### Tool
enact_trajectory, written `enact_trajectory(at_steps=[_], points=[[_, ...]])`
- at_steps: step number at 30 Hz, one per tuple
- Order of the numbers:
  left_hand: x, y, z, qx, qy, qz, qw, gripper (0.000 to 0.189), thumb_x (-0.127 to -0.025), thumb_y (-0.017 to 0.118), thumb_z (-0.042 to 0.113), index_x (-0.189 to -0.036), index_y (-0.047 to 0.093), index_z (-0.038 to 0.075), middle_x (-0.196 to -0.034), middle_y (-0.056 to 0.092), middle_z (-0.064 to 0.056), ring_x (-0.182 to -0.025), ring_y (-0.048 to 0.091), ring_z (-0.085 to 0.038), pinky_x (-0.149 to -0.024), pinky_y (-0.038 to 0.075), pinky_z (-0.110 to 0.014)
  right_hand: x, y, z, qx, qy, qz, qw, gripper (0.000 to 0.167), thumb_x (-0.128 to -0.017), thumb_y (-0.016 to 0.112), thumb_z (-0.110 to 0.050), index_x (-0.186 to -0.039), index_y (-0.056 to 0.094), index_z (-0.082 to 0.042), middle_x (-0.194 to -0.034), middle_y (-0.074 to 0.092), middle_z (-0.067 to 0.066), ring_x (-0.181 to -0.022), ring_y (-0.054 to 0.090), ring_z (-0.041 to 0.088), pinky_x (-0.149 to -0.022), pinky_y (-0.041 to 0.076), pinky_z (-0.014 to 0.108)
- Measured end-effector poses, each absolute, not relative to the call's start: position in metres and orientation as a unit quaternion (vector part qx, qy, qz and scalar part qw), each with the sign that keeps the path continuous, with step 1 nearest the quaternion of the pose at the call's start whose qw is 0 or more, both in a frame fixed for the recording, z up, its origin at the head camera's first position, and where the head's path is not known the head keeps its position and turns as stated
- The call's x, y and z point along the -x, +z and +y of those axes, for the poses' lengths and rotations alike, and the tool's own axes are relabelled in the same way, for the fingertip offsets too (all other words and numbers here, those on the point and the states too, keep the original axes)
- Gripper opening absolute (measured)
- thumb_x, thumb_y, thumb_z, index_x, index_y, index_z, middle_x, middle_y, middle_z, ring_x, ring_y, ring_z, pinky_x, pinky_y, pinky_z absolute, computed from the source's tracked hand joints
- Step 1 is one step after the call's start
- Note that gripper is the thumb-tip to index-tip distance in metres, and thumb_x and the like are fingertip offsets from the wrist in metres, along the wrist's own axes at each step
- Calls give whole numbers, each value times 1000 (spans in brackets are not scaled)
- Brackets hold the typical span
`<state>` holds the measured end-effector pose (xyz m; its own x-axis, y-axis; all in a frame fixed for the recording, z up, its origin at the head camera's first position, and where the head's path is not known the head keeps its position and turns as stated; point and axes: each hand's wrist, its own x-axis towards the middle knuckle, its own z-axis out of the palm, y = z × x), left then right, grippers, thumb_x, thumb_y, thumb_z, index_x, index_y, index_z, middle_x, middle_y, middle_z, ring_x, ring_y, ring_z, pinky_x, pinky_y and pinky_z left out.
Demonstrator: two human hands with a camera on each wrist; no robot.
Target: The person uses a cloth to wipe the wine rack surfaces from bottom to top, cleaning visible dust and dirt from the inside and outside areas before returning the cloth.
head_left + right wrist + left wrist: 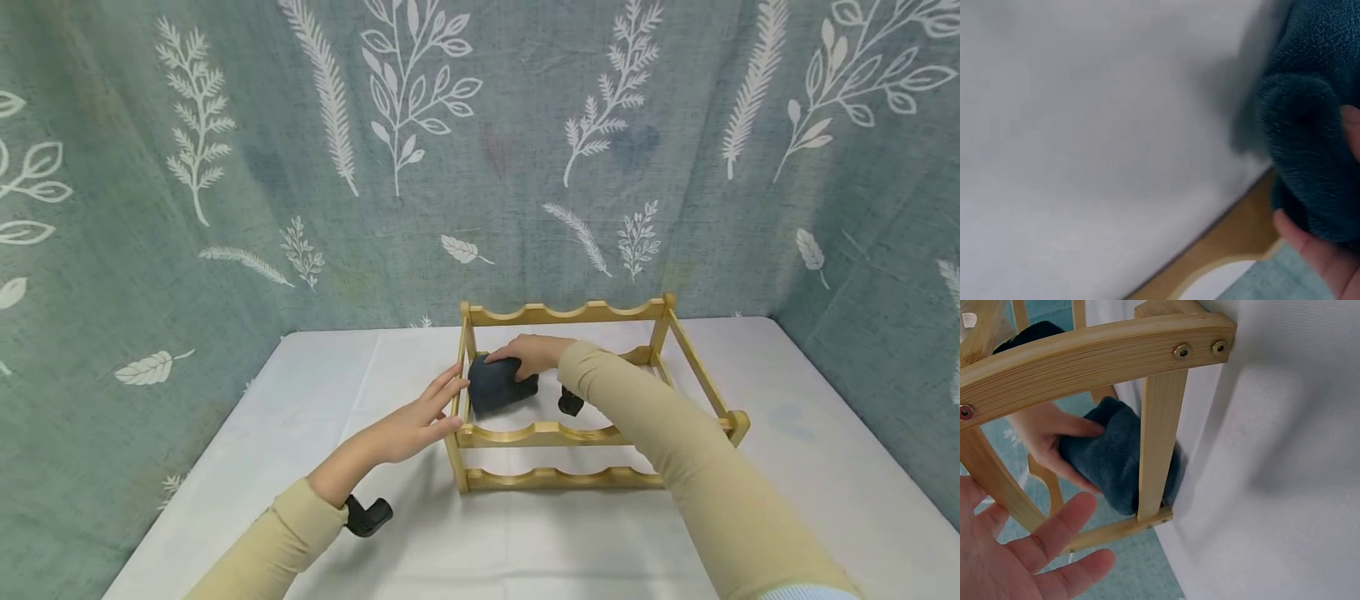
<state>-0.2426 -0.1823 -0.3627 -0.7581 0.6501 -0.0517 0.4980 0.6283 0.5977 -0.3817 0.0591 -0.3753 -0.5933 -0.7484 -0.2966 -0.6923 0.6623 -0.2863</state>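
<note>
A wooden rack (577,435) with scalloped rails stands on the white table. Inside its left end, my right hand (531,354) grips a bunched dark teal cloth (498,387); thumb and fingers pinch its folds in the left wrist view, where the cloth (1113,456) lies behind a rack upright. In the right wrist view the fluffy cloth (1310,144) hangs close to the table, and whether it touches is hard to tell. My left hand (416,425) has its fingers extended against the rack's left side; in the left wrist view some fingertips are hidden behind the wooden bar.
The white tabletop (337,392) spreads around the rack. A grey-green curtain (480,167) with white leaf prints encloses the back and sides. Black wrist-camera mounts (367,517) stick out below the wrists. The rack's upper side bars rise around the right forearm.
</note>
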Motion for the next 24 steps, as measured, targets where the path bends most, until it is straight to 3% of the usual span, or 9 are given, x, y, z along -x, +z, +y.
enact_trajectory(at_steps=[7, 13, 24], points=[[243, -364, -180, -322, 285, 894, 127, 57, -98, 38, 37, -147, 17, 16, -155, -5, -1, -119, 45, -27, -93, 40, -45, 384, -373, 100, 359, -100, 902, 218, 58, -87, 58, -2, -140, 40, -18, -141, 40, 12, -129, 37, 29, -101, 36, 41], [242, -362, -181, -325, 295, 889, 131, 62, -97, 36, 45, -147, 16, 15, -154, -5, -3, -131, 32, -32, -98, 37, -50, 381, -370, 154, 325, -102, 911, 232, 59, -85, 57, 2, -139, 42, -14, -141, 39, 17, -128, 36, 34, -98, 38, 43], [244, -365, -180, -330, 297, 886, 131, 61, -98, 36, 42, -148, 16, 14, -154, -5, -3, -134, 27, -32, -99, 35, -50, 367, -353, 207, 272, 36, 934, 230, 58, -79, 58, 11, -133, 49, -8, -133, 48, 18, -122, 43, 37, -89, 43, 41]])
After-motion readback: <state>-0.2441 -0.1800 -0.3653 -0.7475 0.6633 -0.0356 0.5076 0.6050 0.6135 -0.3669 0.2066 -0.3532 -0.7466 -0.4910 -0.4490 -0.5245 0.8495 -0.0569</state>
